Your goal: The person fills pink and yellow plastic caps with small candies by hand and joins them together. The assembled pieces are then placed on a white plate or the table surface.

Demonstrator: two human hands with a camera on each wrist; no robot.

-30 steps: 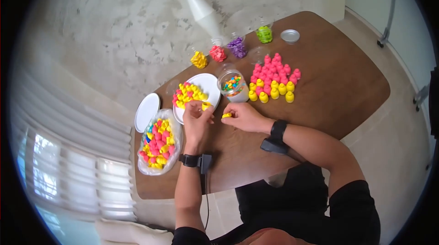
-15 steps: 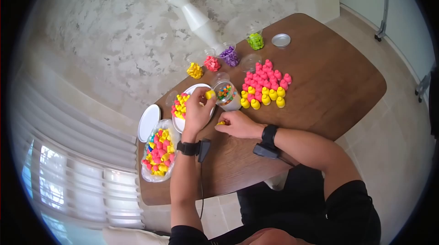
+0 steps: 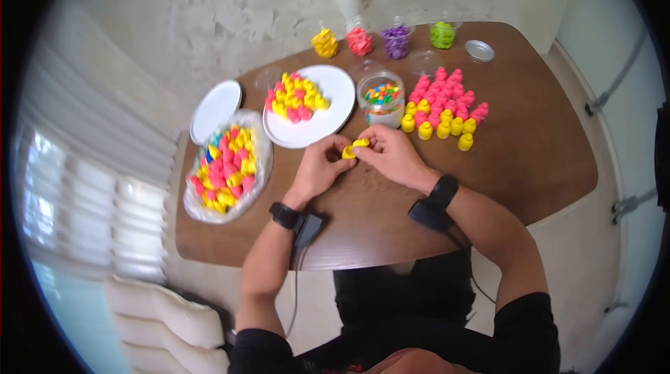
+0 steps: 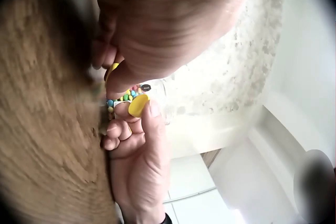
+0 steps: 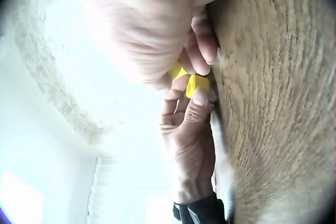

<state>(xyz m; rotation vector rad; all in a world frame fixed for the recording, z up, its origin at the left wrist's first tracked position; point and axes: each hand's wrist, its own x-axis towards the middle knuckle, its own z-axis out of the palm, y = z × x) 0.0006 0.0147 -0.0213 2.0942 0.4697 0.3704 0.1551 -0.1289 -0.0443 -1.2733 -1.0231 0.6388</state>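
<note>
Both hands meet over the table's near middle. My left hand (image 3: 322, 166) pinches a yellow piece (image 3: 348, 153) between thumb and fingers. Another yellow piece (image 3: 361, 143) is pinched by my right hand (image 3: 396, 156), close against the first. In the left wrist view, the right hand (image 4: 139, 174) holds a round yellow piece (image 4: 138, 106) at its thumb tip. The right wrist view has the left hand (image 5: 190, 140) gripping a yellow piece (image 5: 198, 86), with the right hand's yellow piece (image 5: 177, 70) partly hidden by its fingers.
Behind the hands stand a jar of colourful candies (image 3: 381, 98), pink and yellow pieces (image 3: 447, 101) and a white plate (image 3: 335, 105) bearing more. A filled plastic bag (image 3: 259, 157) and white lid (image 3: 215, 110) lie left. Cups, including a purple-filled one (image 3: 396, 42), line the back edge.
The left hand has come away from the plate and down beside the right hand. The two yellow pieces, apart before, are now close together. The head view has shifted.
</note>
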